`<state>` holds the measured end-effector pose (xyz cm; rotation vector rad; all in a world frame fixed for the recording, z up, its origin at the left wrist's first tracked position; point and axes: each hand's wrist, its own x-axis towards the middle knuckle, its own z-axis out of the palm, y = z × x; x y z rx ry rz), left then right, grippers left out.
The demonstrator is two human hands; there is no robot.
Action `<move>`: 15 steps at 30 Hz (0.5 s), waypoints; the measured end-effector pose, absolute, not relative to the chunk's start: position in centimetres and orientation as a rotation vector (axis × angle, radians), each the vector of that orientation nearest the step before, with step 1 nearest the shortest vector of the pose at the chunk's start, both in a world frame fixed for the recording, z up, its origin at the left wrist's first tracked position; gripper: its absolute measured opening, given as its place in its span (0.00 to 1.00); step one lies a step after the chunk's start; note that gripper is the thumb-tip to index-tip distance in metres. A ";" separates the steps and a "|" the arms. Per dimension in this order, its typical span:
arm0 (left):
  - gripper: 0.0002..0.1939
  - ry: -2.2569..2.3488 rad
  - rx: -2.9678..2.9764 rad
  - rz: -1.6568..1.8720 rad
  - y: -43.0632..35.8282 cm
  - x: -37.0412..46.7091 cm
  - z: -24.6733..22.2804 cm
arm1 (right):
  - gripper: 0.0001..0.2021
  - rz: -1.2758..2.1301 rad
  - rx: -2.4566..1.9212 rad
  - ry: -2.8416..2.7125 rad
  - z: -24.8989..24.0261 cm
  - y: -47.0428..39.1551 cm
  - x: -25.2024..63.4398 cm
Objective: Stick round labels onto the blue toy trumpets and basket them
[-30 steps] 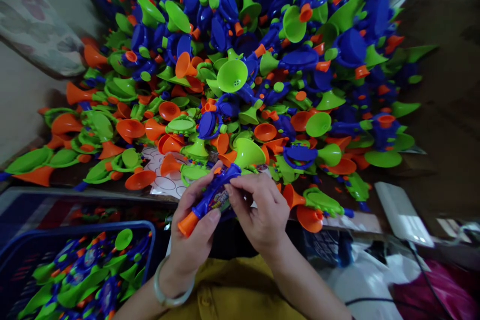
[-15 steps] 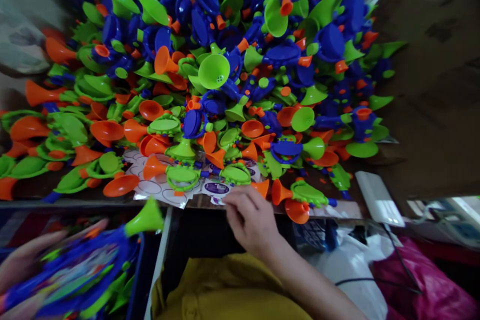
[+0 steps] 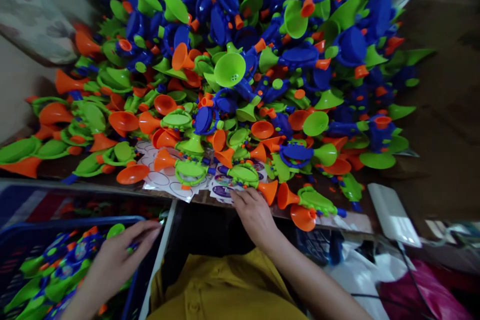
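My left hand [image 3: 122, 257] is above the blue basket [image 3: 127, 221], its fingers stretched out and nothing seen between them. Below it in the basket lie several blue and green toy trumpets [image 3: 71, 260] with printed labels on them. At the table's front edge, my right hand [image 3: 255, 212] has its fingertips closed on the edge of a sheet of purple oval stickers [image 3: 221, 192]; its thumb is hidden. Just beyond those fingers lies a green toy trumpet [image 3: 243, 175] with an orange bell.
A large heap of blue, green and orange toy trumpets [image 3: 228, 70] covers the table. White backing sheets [image 3: 165, 180] with oval outlines lie at the front edge. To the right are a white power strip [image 3: 393, 215], a cable and plastic bags [image 3: 352, 270].
My left hand has let go of a blue toy trumpet with a green bell, now in the basket, and moved right. My right hand has settled onto the sticker sheet. The view has shifted left.
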<state>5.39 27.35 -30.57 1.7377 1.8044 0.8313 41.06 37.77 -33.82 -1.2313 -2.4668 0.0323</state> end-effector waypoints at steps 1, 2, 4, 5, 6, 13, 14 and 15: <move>0.18 1.766 1.744 0.926 28.2 7.6 -30.5 | 0.14 0.046 -1.208 -2.467 -33.8 37.9 41.3; 0.15 1.720 1.760 1.033 29.0 9.8 -30.5 | 0.12 0.062 -1.184 -2.466 -33.7 38.0 41.5; 0.12 1.635 1.716 1.082 30.4 13.6 -30.2 | 0.09 0.099 -1.137 -2.450 -33.4 38.2 41.8; 0.12 1.608 1.617 1.039 31.0 15.0 -30.0 | 0.09 0.117 -1.123 -2.432 -33.3 38.3 41.9; 0.13 1.569 1.488 0.994 31.5 16.1 -30.0 | 0.09 0.137 -1.119 -2.405 -33.1 38.4 42.0; 0.35 1.227 0.546 0.909 33.4 17.6 -30.8 | 0.08 0.331 -1.099 -2.179 -32.3 38.6 42.8; 0.35 1.195 0.485 0.901 33.6 17.6 -31.0 | 0.08 0.374 -1.073 -2.154 -32.2 38.6 43.0; 0.35 1.169 0.438 0.887 33.7 17.6 -31.1 | 0.07 0.418 -1.044 -2.129 -32.1 38.7 43.3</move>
